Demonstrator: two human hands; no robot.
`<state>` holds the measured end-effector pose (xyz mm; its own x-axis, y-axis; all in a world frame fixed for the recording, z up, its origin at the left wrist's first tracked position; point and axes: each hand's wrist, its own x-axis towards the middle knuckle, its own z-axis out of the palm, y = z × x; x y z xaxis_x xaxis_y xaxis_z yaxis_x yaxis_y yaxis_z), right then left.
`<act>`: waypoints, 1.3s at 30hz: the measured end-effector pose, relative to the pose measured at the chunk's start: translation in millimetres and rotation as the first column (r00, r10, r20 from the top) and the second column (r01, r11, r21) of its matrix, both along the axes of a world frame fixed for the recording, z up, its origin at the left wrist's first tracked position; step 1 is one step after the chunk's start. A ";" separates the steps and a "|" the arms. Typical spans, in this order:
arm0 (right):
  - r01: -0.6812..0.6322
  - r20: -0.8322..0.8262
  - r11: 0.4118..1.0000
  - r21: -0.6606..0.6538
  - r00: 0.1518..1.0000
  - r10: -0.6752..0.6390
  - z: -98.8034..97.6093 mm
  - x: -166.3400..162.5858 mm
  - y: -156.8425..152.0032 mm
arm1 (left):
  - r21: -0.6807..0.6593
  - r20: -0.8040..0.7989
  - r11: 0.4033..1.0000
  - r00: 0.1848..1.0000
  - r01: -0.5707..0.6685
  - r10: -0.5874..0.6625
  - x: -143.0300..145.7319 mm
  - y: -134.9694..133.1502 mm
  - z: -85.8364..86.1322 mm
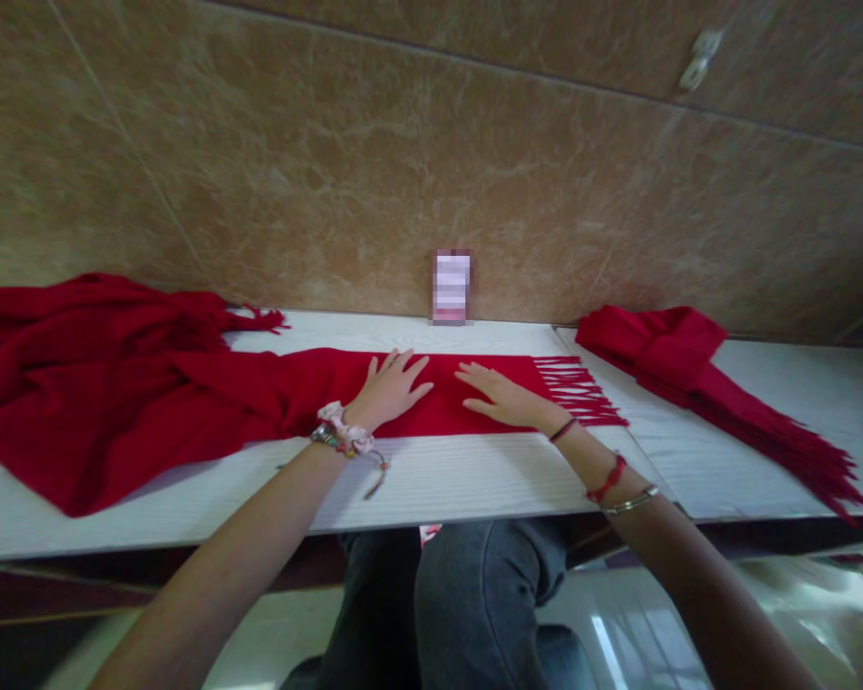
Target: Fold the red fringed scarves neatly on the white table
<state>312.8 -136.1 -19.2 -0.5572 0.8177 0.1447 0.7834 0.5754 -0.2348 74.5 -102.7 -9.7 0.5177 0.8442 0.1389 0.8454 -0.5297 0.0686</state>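
A red fringed scarf (pixel 446 417) lies along the white table, flat in the middle with its fringe pointing right. Its left part runs into a loose, rumpled heap of red cloth (pixel 101 383). On the flat stretch my left hand (pixel 390 391) rests palm down, fingers spread. My right hand (pixel 500 395) lies on the same stretch nearer the fringe, fingers stretched out toward the left hand. Neither hand grips the cloth. Another red scarf (pixel 662 355), folded over with a fringed end, lies apart to the right.
The white table (pixel 431 479) stands against a brown marbled wall (pixel 374 172). A blurred-out upright card or phone-like object (pixel 452 287) leans at the wall, behind the scarf. A seam crosses the tabletop right of the fringe. My knees are under the table's front edge.
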 end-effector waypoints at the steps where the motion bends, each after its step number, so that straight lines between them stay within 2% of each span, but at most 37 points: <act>1: -0.042 0.019 0.999 -0.034 0.999 0.043 -1.2 -7.4 -1.2 | 0.021 -0.010 0.997 0.997 0.080 -0.080 -3.8 -2.4 2.8; 3: -0.062 0.049 0.996 -0.057 0.997 0.064 -2.9 -13.1 -2.9 | 0.018 -0.053 0.969 0.968 0.247 -0.246 -13.0 -10.0 9.3; 5: -0.055 0.034 0.998 -0.023 0.998 0.056 -1.7 -10.1 -4.2 | -0.010 -0.109 0.925 0.919 0.380 -0.379 -22.7 -19.9 15.8; 8: -0.088 -0.054 0.995 0.043 0.994 0.090 5.9 -3.9 -8.3 | -0.053 -0.195 0.876 0.855 0.480 -0.480 -33.7 -31.8 23.2; 12: -0.238 -0.095 0.970 0.042 0.966 0.242 17.8 -7.2 -20.7 | -0.088 -0.261 0.846 0.807 0.527 -0.530 -37.6 -30.2 28.2; 17: -0.338 -0.070 0.940 0.042 0.938 0.341 18.7 -9.4 -29.8 | -0.110 -0.144 0.827 0.815 0.551 -0.561 -36.0 -11.4 30.4; 21: -0.316 -0.105 0.944 0.093 0.940 0.324 15.6 -2.2 -26.7 | -0.119 -0.037 0.852 0.855 0.510 -0.517 -37.1 1.3 27.0; 25: -0.290 -0.109 0.950 0.118 0.947 0.302 13.9 0.6 -22.9 | -0.087 0.018 0.854 0.858 0.512 -0.513 -40.8 3.2 17.5; 29: -0.215 -0.134 0.963 0.160 0.962 0.237 7.6 -0.7 -19.0 | 0.018 0.018 0.841 0.841 0.540 -0.540 -44.7 -7.9 14.7; 35: -0.104 -0.205 0.961 0.255 0.966 0.159 0.5 0.0 -15.7 | 0.210 -0.142 0.777 0.805 0.593 -0.576 -46.3 -18.8 15.3; 39: -0.085 -0.158 0.950 0.299 0.978 0.138 3.0 2.2 -17.7 | 0.303 -0.082 0.770 0.821 0.561 -0.566 -49.2 -14.6 8.9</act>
<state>315.0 -153.8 -16.1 -0.5869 0.6601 0.4688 0.6720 0.7201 -0.1728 25.3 -117.3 -0.8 0.8834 0.3167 0.3454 0.3892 -0.9064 -0.1643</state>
